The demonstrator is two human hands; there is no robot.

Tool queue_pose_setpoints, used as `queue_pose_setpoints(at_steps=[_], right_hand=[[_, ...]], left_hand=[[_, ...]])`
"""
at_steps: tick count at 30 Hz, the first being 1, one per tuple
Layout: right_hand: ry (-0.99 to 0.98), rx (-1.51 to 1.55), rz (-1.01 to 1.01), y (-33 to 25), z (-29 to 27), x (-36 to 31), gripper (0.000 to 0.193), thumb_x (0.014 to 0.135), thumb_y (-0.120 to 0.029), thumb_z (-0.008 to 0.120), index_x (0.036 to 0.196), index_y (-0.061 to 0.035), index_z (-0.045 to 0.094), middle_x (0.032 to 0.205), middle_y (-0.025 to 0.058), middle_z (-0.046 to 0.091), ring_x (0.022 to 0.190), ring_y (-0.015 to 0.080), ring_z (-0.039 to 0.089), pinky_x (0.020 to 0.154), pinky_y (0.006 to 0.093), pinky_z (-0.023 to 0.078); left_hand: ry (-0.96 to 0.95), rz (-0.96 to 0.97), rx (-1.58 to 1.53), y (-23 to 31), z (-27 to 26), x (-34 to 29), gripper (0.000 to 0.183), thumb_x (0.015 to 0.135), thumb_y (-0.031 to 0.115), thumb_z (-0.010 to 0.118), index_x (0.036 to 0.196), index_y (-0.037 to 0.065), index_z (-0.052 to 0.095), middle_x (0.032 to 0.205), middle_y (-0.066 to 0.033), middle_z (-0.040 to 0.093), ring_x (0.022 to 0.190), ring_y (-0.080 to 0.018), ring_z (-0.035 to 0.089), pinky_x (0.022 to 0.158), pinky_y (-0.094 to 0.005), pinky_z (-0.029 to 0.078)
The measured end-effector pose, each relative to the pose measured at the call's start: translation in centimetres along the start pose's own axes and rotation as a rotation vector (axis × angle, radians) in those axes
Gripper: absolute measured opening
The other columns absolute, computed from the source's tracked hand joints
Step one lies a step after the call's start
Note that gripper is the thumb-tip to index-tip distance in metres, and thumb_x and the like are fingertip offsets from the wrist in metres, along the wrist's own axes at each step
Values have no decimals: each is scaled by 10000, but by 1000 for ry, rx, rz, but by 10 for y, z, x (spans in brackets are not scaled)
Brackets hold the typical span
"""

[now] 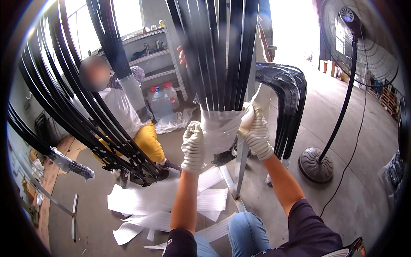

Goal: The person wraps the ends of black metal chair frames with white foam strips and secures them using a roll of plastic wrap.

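A bundle of black tubes stands upright in front of me, its lower end wrapped in a white sheet. My left hand, in a ribbed white knit glove, is closed at the wrap's left edge; its fingertips are partly hidden. On the other side, my right hand, gloved the same way, is closed on the wrap's right edge, with a thin white strip rising above its fingers. Dark fittings show under the wrap. Flat white foam sheets lie scattered on the floor below.
A seated person in yellow trousers works behind more black tubes at left. Right of the bundle stand bent, film-wrapped tubes. A pedestal fan's base and its cable stand farther right. A metal stand is below the wrap.
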State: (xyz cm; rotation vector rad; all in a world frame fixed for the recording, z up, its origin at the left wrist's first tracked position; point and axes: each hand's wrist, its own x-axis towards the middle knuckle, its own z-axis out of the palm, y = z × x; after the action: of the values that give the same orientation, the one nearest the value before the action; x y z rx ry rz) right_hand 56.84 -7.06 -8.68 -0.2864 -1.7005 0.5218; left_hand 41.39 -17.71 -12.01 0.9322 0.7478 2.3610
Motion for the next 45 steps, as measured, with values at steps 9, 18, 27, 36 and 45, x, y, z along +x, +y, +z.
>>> queue_pose_setpoints(at_steps=[9,18,27,36,45], right_hand=[[-367,230,-159,9,38,20,510,748,-240,601,1177,-94,367,1026,57,460,900,172,477,799,292,405],[-360,58,-475,30,96,20,525,803,-292,510,1247,-112,294,1184,48,354,1059,175,366,909,302,295],[-240,-228,-744,48,109,8,543,858,-343,419,1317,-131,222,1342,40,248,1218,179,254,1020,313,185],[-120,267,160,60,79,-5,393,813,-152,481,1182,-44,400,1109,93,489,976,199,479,866,272,358],[-353,-1682,-1637,-69,-18,13,297,782,-181,485,1070,-212,419,1116,-12,463,1097,147,429,1017,413,215]], left_hand=[[190,-83,-77,30,0,-5,161,813,117,571,963,69,536,796,23,549,687,-36,503,616,-163,435],[20,278,520,24,-9,0,187,882,87,436,1065,71,473,916,23,499,766,-24,442,691,-143,370],[22,294,398,19,0,16,590,807,96,549,1305,85,233,1183,-106,426,1081,-184,423,921,-277,334],[-318,-25,442,21,-31,54,288,823,151,540,1065,8,479,954,-32,571,833,-80,545,737,-224,455],[-375,-115,-9,21,28,29,321,741,129,648,1017,50,503,887,-19,568,773,-85,536,676,-221,454]])
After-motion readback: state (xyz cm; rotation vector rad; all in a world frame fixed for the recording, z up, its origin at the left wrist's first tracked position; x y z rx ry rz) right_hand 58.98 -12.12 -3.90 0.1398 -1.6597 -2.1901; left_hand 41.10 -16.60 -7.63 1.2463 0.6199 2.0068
